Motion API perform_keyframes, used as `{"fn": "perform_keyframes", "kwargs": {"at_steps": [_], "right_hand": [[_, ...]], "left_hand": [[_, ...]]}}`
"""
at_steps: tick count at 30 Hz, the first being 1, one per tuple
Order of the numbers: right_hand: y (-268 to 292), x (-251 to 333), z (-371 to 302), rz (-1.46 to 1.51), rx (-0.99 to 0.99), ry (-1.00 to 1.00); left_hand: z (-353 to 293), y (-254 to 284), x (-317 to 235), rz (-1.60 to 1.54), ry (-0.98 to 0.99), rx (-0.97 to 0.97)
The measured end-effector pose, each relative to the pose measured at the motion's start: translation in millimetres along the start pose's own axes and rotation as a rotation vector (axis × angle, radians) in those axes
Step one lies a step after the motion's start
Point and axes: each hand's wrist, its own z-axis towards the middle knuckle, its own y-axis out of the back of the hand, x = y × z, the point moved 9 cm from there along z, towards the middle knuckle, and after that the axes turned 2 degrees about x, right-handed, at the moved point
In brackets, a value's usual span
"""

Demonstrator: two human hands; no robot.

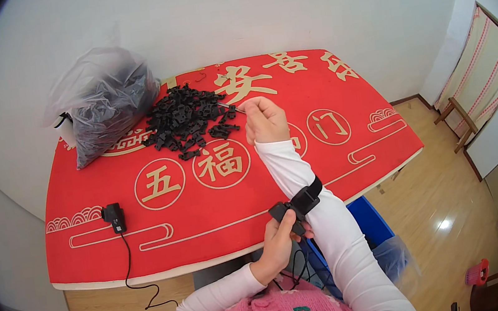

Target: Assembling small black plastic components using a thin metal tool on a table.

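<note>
Gripping, left: your left hand (278, 244) is holding a black device (281, 211) between thumb and fingers, beside the black strap (307, 197) that is circling your right forearm (340, 225). Gripping, right: your right hand (267, 121) is pinching a slim grey tool (232, 106), which is pointing toward a heap of small black pieces (184, 117); you cannot tell from here whether its tip is touching them

Hazards, by judgement: the strap, if sitting loose, could be sliding along the smooth sleeve; a twist of the forearm could be sending the tool into the heap and scattering loose pieces; a snag on the hanging cable (128, 254) could be dragging the corded black unit (116, 218) off the edge

Surface: a red patterned cover (86, 258) is bearing the heap, with a filled plastic bag (110, 104) standing behind it to the left

Room: a pale wall (304, 3) is rising behind; a blue bin (367, 218) is standing on the wooden floor (455, 191); a curtain (477, 72) is hanging at right
</note>
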Motion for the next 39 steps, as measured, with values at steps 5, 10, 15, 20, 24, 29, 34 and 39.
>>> {"fn": "perform_keyframes", "kwargs": {"at_steps": [5, 10, 15, 20, 24, 29, 34, 39], "right_hand": [[10.3, 1.3, 5.2, -0.027, -0.054, -0.006], [38.0, -22.6, 18.2, 0.123, -0.182, -0.097], [77.6, -84.1, 20.2, 0.406, -0.364, -0.288], [84.5, -99.1, 15.5, 0.397, -0.356, -0.293], [68.1, -98.6, 26.1, 0.016, -0.218, -0.186], [-23.5, -82.1, 7.4, -0.525, 0.441, 0.125], [-108.3, -126.4, -37.6, -0.272, 0.752, -0.583], [-167.5, -154.5, -67.5, -0.321, 0.953, -0.506]], "left_hand": [[8.9, 6.3, -22.9, 0.071, -0.188, -0.054], [14.6, 0.6, -30.4, 0.332, -0.246, 0.013], [26.8, 15.6, -35.6, 0.699, -0.025, 0.083], [6.6, 69.5, -97.3, 0.874, -0.004, 0.127], [-52.3, 132.9, -182.4, 0.972, -0.071, -0.169], [-147.2, 227.1, -257.6, 1.182, -0.246, -0.616], [-189.5, 276.8, -260.1, 1.388, -0.147, -0.815], [-146.9, 298.6, -246.4, 1.505, -0.189, -0.824]]}}
